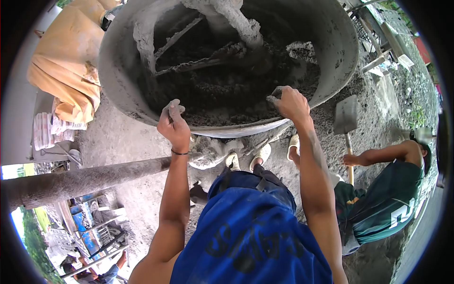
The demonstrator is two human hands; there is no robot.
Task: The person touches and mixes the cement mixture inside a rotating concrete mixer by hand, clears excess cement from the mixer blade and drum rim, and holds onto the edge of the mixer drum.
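Below me is a large round metal mixing drum [344, 52], with cement-coated blades [243, 29] inside and dark, wet-looking mix [222, 92] at its bottom. Over the near left rim, my left hand [173, 124] is raised with its fingers bent together; they are coated in grey, and whether anything is between them is too small to tell. My right hand [291, 103] is above the rim further right, its fingers curled inward over the drum's inside. Grey residue covers those fingertips, and anything they hold is hidden.
A thick pole [90, 180] runs in from the left below my left hand. At the right, a person in a green shirt [390, 201] holds a shovel [346, 116]. Stacked bags [52, 130] and a tan tarp [68, 61] are at the left. Another person is at lower left.
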